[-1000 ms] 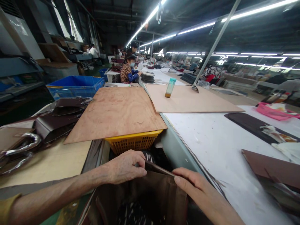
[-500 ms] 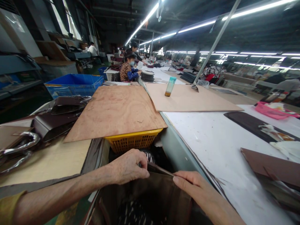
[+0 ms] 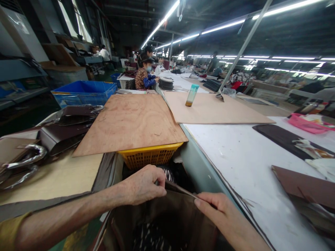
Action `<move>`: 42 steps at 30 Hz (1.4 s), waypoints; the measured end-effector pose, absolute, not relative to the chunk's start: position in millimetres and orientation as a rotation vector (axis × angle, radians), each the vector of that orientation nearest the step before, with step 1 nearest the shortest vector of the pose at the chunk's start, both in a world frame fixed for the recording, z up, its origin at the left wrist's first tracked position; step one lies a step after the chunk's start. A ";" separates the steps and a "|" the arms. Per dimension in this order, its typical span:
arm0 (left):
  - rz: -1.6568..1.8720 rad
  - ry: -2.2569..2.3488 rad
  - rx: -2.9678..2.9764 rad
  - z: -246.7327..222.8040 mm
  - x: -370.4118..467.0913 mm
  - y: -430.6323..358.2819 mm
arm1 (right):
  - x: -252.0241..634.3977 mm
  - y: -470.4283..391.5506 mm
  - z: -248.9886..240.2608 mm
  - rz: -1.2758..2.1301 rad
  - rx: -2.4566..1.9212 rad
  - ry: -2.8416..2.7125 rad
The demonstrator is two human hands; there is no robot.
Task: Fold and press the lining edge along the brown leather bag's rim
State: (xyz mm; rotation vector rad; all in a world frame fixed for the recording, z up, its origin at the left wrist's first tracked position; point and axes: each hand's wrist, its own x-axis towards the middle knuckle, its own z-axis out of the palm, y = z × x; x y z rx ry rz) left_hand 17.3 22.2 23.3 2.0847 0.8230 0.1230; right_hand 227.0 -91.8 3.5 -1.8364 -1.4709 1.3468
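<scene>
A dark brown bag (image 3: 183, 202) rests low in front of me, its upper edge running between my two hands. My left hand (image 3: 149, 184) is closed at the left part of this edge, fingers curled in a pinch. At the right part, my right hand (image 3: 220, 209) grips the same edge between thumb and fingers. The bag's lower part is dark, and a black-and-white patterned cloth (image 3: 149, 237) shows below. Just beyond my hands, a yellow basket (image 3: 150, 153) sits under a plywood board (image 3: 133, 122).
Brown bags with wrapped handles (image 3: 60, 136) lie on the left. A white-topped table (image 3: 222, 157) on the right bears a brown panel (image 3: 303, 186), a pink basket (image 3: 309, 123) and a bottle (image 3: 192, 96) on a board. A blue bin (image 3: 83, 94) and a seated co-worker (image 3: 143, 76) are farther off.
The whole view has shifted slightly. Both hands keep their hold on the bag's edge, with almost no movement.
</scene>
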 end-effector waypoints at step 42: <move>0.244 0.941 2.169 2.4 35.9 29.0 | 221.0 -101.2 0.0 0.786 -1.958 -1.788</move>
